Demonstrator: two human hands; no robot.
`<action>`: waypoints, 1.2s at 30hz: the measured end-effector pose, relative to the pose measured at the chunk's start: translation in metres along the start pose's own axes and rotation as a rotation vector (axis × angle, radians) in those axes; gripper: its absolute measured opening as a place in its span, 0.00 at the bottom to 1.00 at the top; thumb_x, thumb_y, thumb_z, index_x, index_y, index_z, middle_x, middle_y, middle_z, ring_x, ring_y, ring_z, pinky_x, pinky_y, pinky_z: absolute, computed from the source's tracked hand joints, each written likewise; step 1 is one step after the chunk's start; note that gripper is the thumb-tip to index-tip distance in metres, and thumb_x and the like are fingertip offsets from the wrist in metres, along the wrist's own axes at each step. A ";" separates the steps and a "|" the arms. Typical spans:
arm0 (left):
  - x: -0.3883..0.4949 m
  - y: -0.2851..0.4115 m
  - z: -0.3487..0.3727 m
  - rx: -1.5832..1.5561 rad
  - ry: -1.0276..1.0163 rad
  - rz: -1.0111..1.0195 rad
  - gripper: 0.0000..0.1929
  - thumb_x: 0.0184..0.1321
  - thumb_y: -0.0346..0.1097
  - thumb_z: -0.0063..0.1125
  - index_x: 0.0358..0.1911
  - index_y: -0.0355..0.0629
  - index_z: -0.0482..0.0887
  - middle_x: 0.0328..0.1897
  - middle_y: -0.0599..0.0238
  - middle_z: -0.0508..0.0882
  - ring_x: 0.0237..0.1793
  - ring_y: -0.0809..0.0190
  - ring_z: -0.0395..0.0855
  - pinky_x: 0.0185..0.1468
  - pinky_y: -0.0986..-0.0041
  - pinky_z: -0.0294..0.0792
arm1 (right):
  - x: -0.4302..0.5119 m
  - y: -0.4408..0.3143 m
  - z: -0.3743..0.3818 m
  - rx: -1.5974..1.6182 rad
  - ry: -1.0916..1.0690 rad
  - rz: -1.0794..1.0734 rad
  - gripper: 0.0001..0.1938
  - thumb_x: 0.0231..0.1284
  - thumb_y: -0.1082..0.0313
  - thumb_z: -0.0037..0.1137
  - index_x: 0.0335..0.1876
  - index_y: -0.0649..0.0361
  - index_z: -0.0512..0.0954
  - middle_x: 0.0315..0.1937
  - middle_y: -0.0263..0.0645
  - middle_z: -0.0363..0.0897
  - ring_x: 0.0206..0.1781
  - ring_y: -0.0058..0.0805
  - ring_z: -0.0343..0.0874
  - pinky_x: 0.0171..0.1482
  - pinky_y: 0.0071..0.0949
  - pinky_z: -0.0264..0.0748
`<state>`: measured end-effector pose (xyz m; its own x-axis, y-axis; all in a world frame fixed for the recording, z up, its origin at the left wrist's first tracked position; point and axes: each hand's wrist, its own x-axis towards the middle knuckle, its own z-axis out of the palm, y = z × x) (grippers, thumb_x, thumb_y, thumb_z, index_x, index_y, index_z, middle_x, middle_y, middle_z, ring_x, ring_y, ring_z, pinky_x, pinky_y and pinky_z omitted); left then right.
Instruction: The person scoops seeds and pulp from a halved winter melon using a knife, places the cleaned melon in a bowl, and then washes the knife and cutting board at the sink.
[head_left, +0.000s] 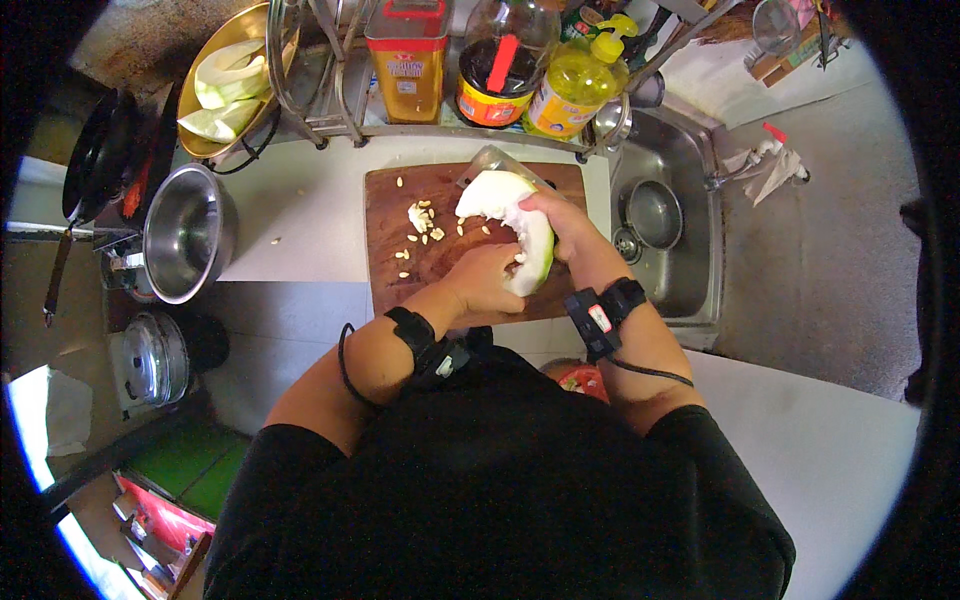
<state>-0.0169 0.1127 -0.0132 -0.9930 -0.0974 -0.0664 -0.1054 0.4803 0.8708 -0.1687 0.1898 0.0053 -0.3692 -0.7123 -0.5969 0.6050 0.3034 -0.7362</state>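
Note:
A curved piece of pale-fleshed, green-skinned gourd is held above the wooden cutting board. My right hand grips its outer side, with the thumb over the pale flesh. My left hand is at the lower end, its fingers partly hidden behind and inside the hollow. Loose seeds and a clump of pith lie on the left part of the board. Behind the gourd, a broad metal blade, probably a cleaver, rests at the board's back edge, partly covered.
A steel bowl stands at the left, below a gold-coloured basin with gourd pieces. A metal rack with a tin and bottles borders the back. The sink at the right holds a small metal bowl.

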 end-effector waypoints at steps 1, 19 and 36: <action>0.001 0.001 0.000 0.009 0.040 0.043 0.25 0.32 0.44 0.62 0.37 0.38 0.75 0.35 0.50 0.79 0.40 0.46 0.77 0.44 0.63 0.69 | -0.002 -0.003 0.000 0.042 -0.046 -0.010 0.26 0.48 0.67 0.51 0.58 0.58 0.66 0.47 0.41 0.74 0.46 0.33 0.75 0.48 0.33 0.73; 0.021 0.030 -0.014 -0.193 0.059 -0.120 0.38 0.36 0.47 0.66 0.54 0.37 0.67 0.45 0.49 0.78 0.47 0.51 0.77 0.52 0.67 0.68 | -0.020 -0.012 -0.004 0.001 -0.024 -0.255 0.34 0.43 0.65 0.47 0.62 0.62 0.59 0.51 0.45 0.69 0.52 0.37 0.71 0.55 0.35 0.70; 0.025 0.027 -0.032 -0.060 -0.063 0.038 0.28 0.36 0.50 0.68 0.38 0.39 0.75 0.34 0.53 0.78 0.38 0.51 0.78 0.42 0.67 0.69 | -0.022 -0.016 0.002 0.086 -0.093 -0.300 0.35 0.40 0.61 0.51 0.61 0.61 0.60 0.50 0.46 0.70 0.51 0.40 0.72 0.55 0.37 0.70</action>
<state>-0.0431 0.0954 0.0239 -0.9978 -0.0243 -0.0611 -0.0656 0.4293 0.9008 -0.1685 0.1993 0.0311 -0.4760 -0.8180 -0.3230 0.5382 0.0195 -0.8426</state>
